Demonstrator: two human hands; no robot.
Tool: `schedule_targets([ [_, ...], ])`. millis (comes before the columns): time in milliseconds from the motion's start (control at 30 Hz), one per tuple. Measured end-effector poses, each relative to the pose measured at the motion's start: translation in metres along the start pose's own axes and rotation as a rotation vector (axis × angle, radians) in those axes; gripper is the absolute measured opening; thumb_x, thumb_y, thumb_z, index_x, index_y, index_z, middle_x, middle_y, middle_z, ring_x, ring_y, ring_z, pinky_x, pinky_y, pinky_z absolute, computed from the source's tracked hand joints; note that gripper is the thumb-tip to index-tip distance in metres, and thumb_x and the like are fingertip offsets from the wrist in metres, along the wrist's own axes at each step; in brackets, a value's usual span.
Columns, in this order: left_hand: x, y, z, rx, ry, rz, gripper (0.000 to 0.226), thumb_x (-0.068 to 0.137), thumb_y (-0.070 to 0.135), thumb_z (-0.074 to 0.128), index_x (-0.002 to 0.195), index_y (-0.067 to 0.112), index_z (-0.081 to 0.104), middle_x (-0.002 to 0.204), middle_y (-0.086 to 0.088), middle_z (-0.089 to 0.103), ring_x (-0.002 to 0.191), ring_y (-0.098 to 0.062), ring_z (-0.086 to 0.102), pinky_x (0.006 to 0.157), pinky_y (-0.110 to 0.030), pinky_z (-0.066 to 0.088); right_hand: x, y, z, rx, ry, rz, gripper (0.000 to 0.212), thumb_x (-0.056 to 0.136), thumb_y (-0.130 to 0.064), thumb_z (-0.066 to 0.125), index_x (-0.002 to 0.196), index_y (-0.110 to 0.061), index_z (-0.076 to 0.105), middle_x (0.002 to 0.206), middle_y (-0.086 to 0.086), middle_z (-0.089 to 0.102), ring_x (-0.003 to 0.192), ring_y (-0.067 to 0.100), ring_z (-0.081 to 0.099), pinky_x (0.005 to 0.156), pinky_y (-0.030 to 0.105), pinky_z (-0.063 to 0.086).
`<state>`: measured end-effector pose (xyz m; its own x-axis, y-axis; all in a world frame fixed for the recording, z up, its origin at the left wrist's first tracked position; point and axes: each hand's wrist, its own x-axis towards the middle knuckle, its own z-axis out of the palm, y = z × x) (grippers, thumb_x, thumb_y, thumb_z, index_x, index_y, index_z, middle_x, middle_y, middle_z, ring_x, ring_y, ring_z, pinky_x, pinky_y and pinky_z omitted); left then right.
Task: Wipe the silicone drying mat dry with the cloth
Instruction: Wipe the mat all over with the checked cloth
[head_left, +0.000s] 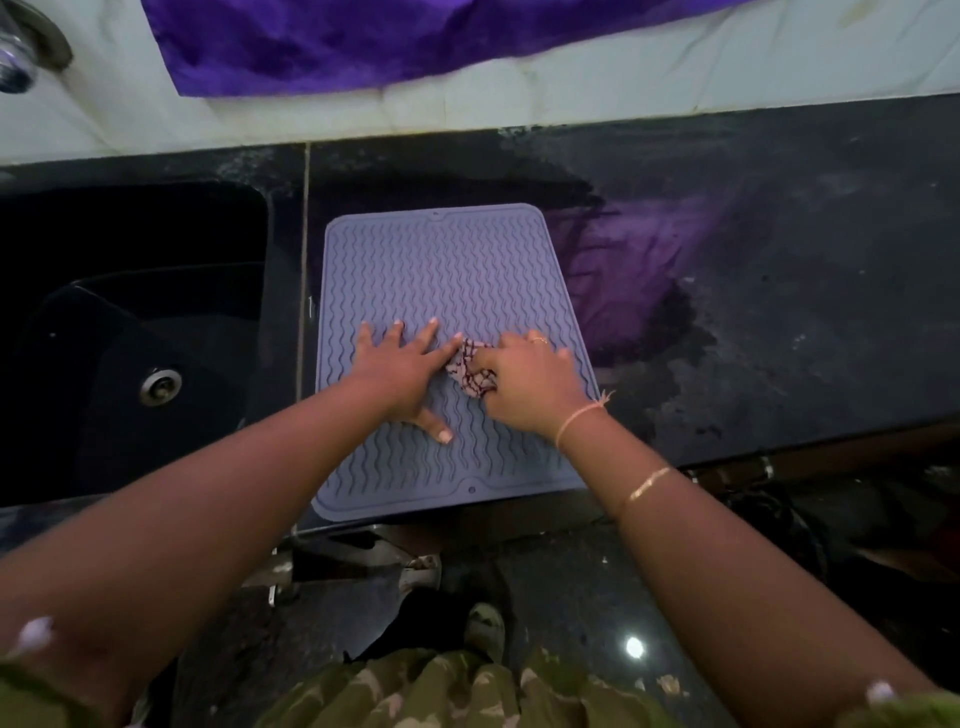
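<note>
A grey-blue silicone drying mat (441, 270) with wavy ridges lies on the black counter, its near edge hanging a little over the counter's front. My left hand (402, 371) presses flat on the mat's middle, fingers spread. Just right of it, my right hand (532, 384) is closed on a small bunched cloth (470, 371) with a dark checked pattern, pressed against the mat. Most of the cloth is hidden under my fingers.
A black sink (130, 322) with a metal drain (160, 385) lies left of the mat. The black counter (779, 312) to the right looks wet and streaked. A purple towel (363, 41) hangs at the back over a white ledge. The floor is below.
</note>
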<state>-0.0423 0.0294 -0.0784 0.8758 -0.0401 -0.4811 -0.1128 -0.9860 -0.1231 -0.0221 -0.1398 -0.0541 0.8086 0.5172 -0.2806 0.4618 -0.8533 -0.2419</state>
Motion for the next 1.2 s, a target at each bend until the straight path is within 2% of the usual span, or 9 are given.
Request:
schedule_targets([
  [233,-0.001,0.003,-0.007,0.017,-0.028,-0.044,0.129,0.053,0.082,0.059,0.144,0.039,-0.021,0.158,0.0,-0.015,0.144,-0.035,-0.004,0.109,-0.066,-0.003,-0.06,0.009,0.014,0.001,-0.038,-0.08,0.035,0.081,-0.035,0.057,0.116,-0.034,0.056,0.113,0.0,0.05,0.115,0.027,0.039,0.091,0.045,0.034],
  [467,-0.007,0.009,-0.015,0.031,-0.049,-0.082,0.127,0.056,0.08,0.061,0.145,0.037,-0.02,0.158,0.0,-0.015,0.144,-0.034,-0.003,0.11,-0.065,-0.001,-0.083,0.018,0.008,0.049,-0.224,-0.149,0.033,0.079,-0.035,0.06,0.113,-0.037,0.06,0.103,-0.006,0.045,0.113,0.022,0.04,0.092,0.042,0.037],
  [567,-0.013,0.017,-0.018,0.068,-0.044,-0.107,0.125,0.06,0.076,0.063,0.148,0.034,-0.015,0.159,-0.003,-0.009,0.144,-0.035,0.004,0.11,-0.064,0.0,-0.076,0.024,-0.004,0.199,-0.309,-0.13,0.032,0.077,-0.029,0.064,0.108,-0.035,0.066,0.108,-0.007,0.056,0.11,0.019,0.048,0.093,0.036,0.044],
  [667,-0.018,0.025,-0.014,0.031,0.009,-0.032,0.108,0.069,0.064,0.067,0.15,0.035,0.002,0.159,-0.002,-0.001,0.144,-0.031,0.01,0.109,-0.065,0.0,-0.069,0.022,-0.007,0.318,-0.152,-0.085,0.034,0.078,-0.027,0.063,0.11,-0.033,0.067,0.113,-0.001,0.063,0.111,0.021,0.05,0.094,0.037,0.046],
  [733,-0.021,0.027,-0.012,-0.042,0.011,0.016,0.096,0.075,0.053,0.069,0.149,0.037,0.01,0.159,0.002,0.004,0.144,-0.028,0.012,0.107,-0.066,0.0,-0.067,0.015,-0.002,0.268,-0.104,-0.092,0.036,0.079,-0.029,0.061,0.113,-0.036,0.064,0.114,-0.002,0.063,0.113,0.022,0.046,0.094,0.039,0.044],
  [833,-0.022,0.026,-0.012,-0.076,-0.055,0.027,0.094,0.078,0.051,0.067,0.149,0.036,0.007,0.159,0.005,0.001,0.145,-0.026,0.009,0.106,-0.068,0.0,-0.073,0.011,0.008,0.107,-0.151,-0.129,0.035,0.078,-0.036,0.062,0.113,-0.041,0.063,0.114,-0.002,0.059,0.113,0.022,0.044,0.092,0.04,0.039],
  [967,-0.022,0.024,-0.014,-0.08,-0.084,0.037,0.094,0.08,0.051,0.065,0.15,0.036,0.004,0.159,0.004,-0.002,0.145,-0.026,0.006,0.106,-0.068,-0.003,-0.085,0.034,0.005,0.165,-0.237,-0.135,0.033,0.075,-0.033,0.066,0.108,-0.039,0.067,0.11,-0.005,0.062,0.106,0.015,0.048,0.091,0.033,0.043],
  [1100,-0.024,0.026,-0.018,-0.067,-0.111,0.051,0.093,0.08,0.051,0.065,0.15,0.034,0.006,0.159,0.004,0.0,0.145,-0.026,0.009,0.105,-0.069,-0.004,-0.084,0.057,-0.011,0.598,-0.27,-0.056,0.032,0.076,-0.01,0.067,0.1,-0.03,0.072,0.103,-0.005,0.07,0.095,0.013,0.064,0.087,0.023,0.049],
  [1200,-0.017,0.027,-0.029,-0.094,-0.075,0.052,0.078,0.08,0.046,0.068,0.145,0.032,0.029,0.153,0.001,0.027,0.139,-0.025,0.028,0.106,-0.068,0.001,-0.072,0.07,-0.022,1.087,-0.058,0.036,0.031,0.08,0.004,0.061,0.095,-0.022,0.072,0.094,0.006,0.074,0.085,0.019,0.068,0.08,0.03,0.055],
])
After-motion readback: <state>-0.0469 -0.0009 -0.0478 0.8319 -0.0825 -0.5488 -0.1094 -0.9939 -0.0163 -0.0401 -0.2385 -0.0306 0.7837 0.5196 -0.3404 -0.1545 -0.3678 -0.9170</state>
